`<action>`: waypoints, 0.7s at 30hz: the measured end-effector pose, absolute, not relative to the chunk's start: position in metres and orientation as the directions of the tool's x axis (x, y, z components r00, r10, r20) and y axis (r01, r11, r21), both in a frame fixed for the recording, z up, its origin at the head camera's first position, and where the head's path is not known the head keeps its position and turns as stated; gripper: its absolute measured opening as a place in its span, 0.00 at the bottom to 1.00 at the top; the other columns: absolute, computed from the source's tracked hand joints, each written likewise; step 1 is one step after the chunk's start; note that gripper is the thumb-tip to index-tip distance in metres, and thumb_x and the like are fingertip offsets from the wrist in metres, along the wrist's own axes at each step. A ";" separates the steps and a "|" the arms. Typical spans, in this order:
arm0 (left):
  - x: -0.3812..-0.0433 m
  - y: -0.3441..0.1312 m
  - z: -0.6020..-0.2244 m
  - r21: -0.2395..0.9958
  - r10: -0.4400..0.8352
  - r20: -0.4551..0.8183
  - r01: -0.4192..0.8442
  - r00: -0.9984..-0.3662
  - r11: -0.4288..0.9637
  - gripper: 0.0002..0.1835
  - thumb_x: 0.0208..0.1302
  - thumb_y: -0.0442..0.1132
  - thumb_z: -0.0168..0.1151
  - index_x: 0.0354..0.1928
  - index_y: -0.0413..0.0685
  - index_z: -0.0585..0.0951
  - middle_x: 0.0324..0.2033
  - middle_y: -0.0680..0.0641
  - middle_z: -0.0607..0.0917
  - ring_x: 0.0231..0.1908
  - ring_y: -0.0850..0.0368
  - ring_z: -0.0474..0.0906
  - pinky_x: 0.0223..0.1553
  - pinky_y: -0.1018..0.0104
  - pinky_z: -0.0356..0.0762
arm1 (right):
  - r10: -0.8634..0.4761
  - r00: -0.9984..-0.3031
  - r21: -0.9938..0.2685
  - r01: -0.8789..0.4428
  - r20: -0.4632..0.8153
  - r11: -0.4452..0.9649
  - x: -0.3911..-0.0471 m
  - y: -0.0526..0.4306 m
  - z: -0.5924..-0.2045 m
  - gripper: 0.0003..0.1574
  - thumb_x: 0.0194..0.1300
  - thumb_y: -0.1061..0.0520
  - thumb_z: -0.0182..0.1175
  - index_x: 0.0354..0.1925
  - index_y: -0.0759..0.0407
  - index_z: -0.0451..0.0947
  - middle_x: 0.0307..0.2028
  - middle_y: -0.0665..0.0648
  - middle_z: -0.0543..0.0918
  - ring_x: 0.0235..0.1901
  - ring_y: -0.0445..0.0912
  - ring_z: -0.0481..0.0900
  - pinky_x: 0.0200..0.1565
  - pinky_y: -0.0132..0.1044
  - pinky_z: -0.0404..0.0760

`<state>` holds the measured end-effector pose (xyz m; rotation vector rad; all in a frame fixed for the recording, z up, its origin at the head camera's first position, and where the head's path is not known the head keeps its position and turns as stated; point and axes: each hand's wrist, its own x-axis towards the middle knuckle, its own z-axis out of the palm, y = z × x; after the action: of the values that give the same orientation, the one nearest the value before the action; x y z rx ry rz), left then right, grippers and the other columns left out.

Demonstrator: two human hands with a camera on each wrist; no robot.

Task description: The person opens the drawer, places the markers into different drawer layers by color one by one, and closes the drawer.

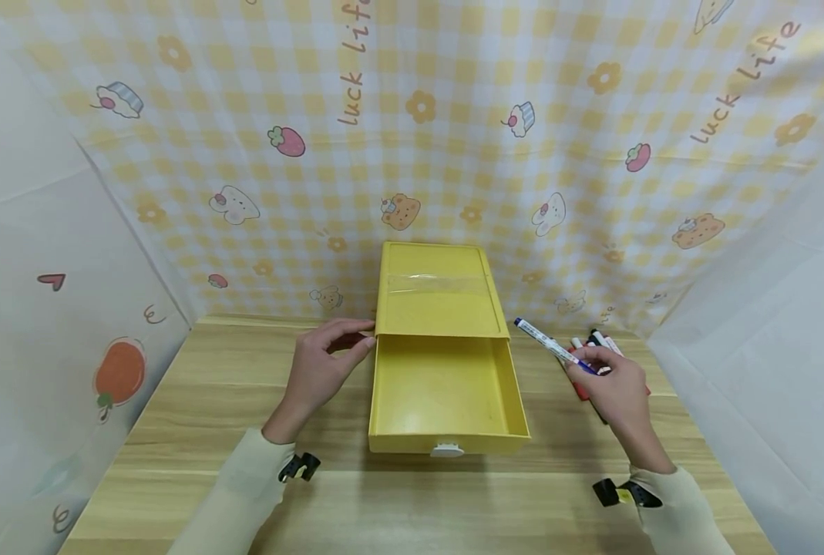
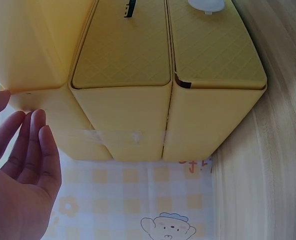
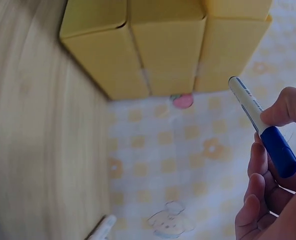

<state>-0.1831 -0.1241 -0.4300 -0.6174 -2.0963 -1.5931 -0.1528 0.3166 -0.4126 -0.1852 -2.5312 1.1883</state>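
A yellow three-drawer box (image 1: 435, 308) stands against the back cloth, its top drawer (image 1: 446, 385) pulled out toward me. My left hand (image 1: 321, 361) is at the box's left side. Its fingertips and thumb are right at the wall near the drawer's opening, the fingers loosely bent around nothing. My right hand (image 1: 616, 385) pinches a white marker with a blue cap (image 3: 280, 152) between thumb and fingers, near the capped end. Held in the air right of the box, the marker slants with its other end up and toward the box.
Several more markers (image 1: 581, 391), with red and black parts, lie on the wooden table (image 1: 245, 478) below and behind my right hand. A checked cloth (image 1: 453, 162) hangs close behind the box. White cloth walls (image 1: 765, 370) bound the table at both sides.
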 end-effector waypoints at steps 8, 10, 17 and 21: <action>-0.183 -0.124 -0.430 0.773 0.086 0.585 0.587 -0.806 0.243 0.13 0.68 0.28 0.77 0.53 0.40 0.92 0.47 0.45 0.93 0.43 0.49 0.90 0.48 0.62 0.91 | 0.208 -0.933 -0.761 -0.095 0.293 0.642 -0.141 0.304 -0.393 0.08 0.67 0.60 0.75 0.43 0.61 0.90 0.30 0.55 0.85 0.24 0.43 0.80 0.23 0.33 0.78; -0.183 -0.124 -0.430 0.772 0.085 0.586 0.587 -0.806 0.243 0.13 0.68 0.28 0.77 0.53 0.40 0.92 0.47 0.45 0.93 0.43 0.49 0.90 0.49 0.62 0.91 | 0.198 -0.932 -0.758 -0.111 0.304 0.643 -0.137 0.300 -0.388 0.08 0.67 0.60 0.75 0.43 0.61 0.90 0.30 0.55 0.85 0.23 0.44 0.79 0.23 0.33 0.78; -0.183 -0.125 -0.430 0.781 0.082 0.574 0.574 -0.815 0.246 0.13 0.69 0.29 0.78 0.53 0.41 0.92 0.47 0.45 0.93 0.43 0.51 0.90 0.49 0.63 0.90 | 0.128 -0.915 -0.744 -0.223 0.382 0.630 -0.127 0.286 -0.373 0.06 0.64 0.65 0.76 0.40 0.59 0.89 0.27 0.52 0.83 0.21 0.44 0.76 0.19 0.33 0.74; -0.183 -0.125 -0.430 0.784 0.084 0.569 0.571 -0.818 0.242 0.13 0.69 0.29 0.78 0.54 0.40 0.92 0.47 0.46 0.93 0.43 0.50 0.90 0.50 0.63 0.90 | 0.066 -0.886 -0.696 -0.313 0.459 0.647 -0.122 0.277 -0.365 0.10 0.61 0.68 0.77 0.37 0.55 0.90 0.28 0.50 0.82 0.25 0.43 0.74 0.21 0.31 0.72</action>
<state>-0.1833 -0.1246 -0.4299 -0.5989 -2.1094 -1.6021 -0.1220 0.2774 -0.3649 0.1931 -2.4181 1.1407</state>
